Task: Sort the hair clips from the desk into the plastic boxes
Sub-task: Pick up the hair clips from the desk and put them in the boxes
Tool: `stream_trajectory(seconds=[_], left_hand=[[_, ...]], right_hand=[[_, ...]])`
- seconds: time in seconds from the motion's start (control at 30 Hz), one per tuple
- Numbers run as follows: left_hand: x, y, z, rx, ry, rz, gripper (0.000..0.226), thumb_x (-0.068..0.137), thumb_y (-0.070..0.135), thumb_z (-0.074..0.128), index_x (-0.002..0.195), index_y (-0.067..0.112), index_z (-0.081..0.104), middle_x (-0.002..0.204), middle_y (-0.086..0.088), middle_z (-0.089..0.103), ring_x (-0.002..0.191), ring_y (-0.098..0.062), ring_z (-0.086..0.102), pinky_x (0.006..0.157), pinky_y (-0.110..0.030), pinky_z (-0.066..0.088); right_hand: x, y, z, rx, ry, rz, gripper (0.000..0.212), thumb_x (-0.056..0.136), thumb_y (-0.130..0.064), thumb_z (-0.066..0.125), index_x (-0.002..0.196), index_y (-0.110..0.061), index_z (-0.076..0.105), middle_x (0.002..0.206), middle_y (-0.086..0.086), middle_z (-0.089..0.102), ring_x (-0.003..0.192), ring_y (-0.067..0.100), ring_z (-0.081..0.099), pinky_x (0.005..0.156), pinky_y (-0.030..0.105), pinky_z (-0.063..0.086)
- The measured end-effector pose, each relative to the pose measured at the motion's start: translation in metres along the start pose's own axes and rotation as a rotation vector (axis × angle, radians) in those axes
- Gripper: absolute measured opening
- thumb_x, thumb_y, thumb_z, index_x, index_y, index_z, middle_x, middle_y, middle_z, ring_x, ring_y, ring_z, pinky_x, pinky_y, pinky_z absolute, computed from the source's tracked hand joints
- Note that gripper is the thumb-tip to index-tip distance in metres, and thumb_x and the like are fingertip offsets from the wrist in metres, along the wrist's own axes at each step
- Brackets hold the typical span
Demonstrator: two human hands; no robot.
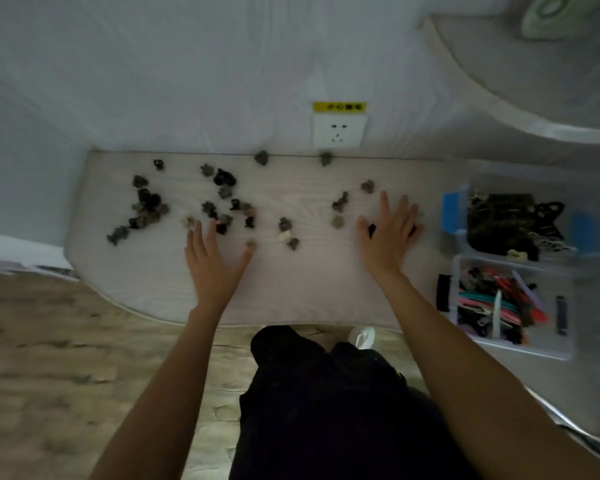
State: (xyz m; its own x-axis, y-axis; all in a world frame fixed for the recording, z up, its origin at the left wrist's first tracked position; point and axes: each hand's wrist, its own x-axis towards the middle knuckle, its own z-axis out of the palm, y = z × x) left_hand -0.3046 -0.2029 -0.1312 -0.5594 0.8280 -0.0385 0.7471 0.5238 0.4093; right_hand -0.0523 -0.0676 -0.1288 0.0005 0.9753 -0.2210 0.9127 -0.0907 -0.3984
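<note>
Gathering step. Left hand (212,261) and right hand (388,233) lie flat, fingers spread, grip holding nothing; dark clips show under the right palm. Small claw clips (146,206) lie scattered on the surface (291,292); plastic boxes (465,244) sit at right, part-filled. Next: pinch one clip, carry it right.

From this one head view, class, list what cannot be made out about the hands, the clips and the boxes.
- Right hand: its flat palm hides whatever dark clips lie under it.
- Small clips on the desk: too blurred and dim to tell shapes apart.
- Far plastic box: its dark contents blur into one mass.
- Near plastic box: motion blur smears its coloured clips.
</note>
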Motion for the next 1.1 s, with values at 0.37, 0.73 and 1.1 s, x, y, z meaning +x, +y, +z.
stream_trajectory(seconds=[0.37, 0.73, 1.1], left_hand=[[0.044, 0.043, 0.026, -0.291, -0.254, 0.196, 0.061, 0.096, 0.038, 0.040, 0.147, 0.013, 0.017, 0.157, -0.003, 0.015, 0.144, -0.014, 0.006, 0.118, -0.039, 0.001], [0.049, -0.088, -0.033, -0.244, 0.344, -0.099, 0.038, 0.087, 0.017, 0.046, 0.124, 0.011, 0.054, 0.133, -0.007, 0.054, 0.133, -0.024, 0.039, 0.115, -0.039, 0.015], [0.152, -0.113, -0.048, -0.524, 0.084, -0.163, 0.047, 0.099, 0.030, 0.037, 0.144, 0.017, 0.030, 0.150, -0.002, 0.033, 0.138, -0.015, 0.029, 0.115, -0.029, 0.019]], right_hand=[[-0.009, -0.114, 0.056, 0.143, -0.158, -0.440, 0.059, 0.090, -0.043, 0.014, 0.139, -0.019, 0.038, 0.151, 0.006, 0.031, 0.142, 0.022, 0.020, 0.115, 0.042, 0.001], [0.044, -0.107, 0.033, 0.173, 0.012, -0.325, 0.048, 0.093, -0.039, 0.024, 0.127, -0.017, 0.051, 0.149, 0.014, 0.030, 0.138, 0.032, 0.022, 0.116, 0.046, 0.016], [0.058, -0.145, 0.059, 0.184, 0.125, -0.305, 0.039, 0.089, -0.036, 0.036, 0.111, -0.016, 0.061, 0.127, 0.014, 0.049, 0.119, 0.033, 0.041, 0.105, 0.032, 0.025]])
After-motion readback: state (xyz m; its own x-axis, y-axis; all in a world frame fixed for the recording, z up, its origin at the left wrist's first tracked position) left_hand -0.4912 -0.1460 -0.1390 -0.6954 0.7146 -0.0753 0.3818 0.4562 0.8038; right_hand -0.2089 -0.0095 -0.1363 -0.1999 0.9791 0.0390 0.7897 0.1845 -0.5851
